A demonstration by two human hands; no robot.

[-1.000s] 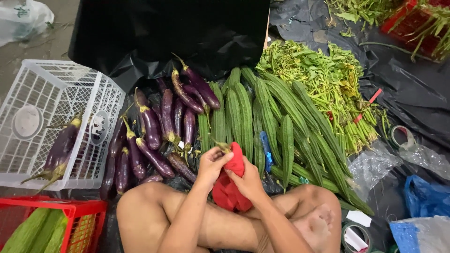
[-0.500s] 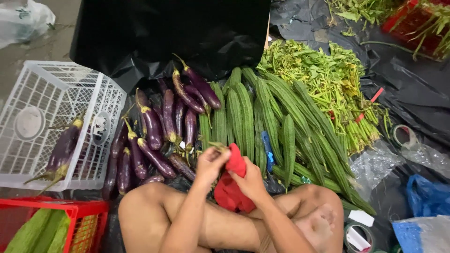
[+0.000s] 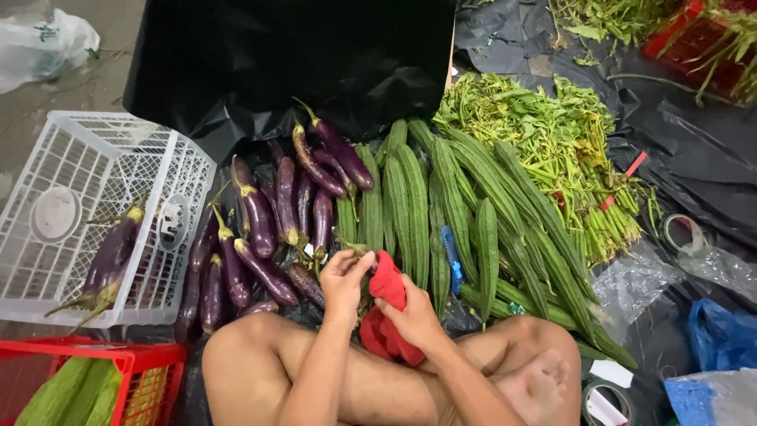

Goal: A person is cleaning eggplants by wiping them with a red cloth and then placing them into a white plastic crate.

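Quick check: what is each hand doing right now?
Left hand: fingers closed, pinching the top of the red cloth.
Right hand: closed around the red cloth.

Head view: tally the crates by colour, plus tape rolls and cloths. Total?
white crate: 1
red crates: 2
tape rolls: 2
red cloth, held in the right hand: 1
Total: 6
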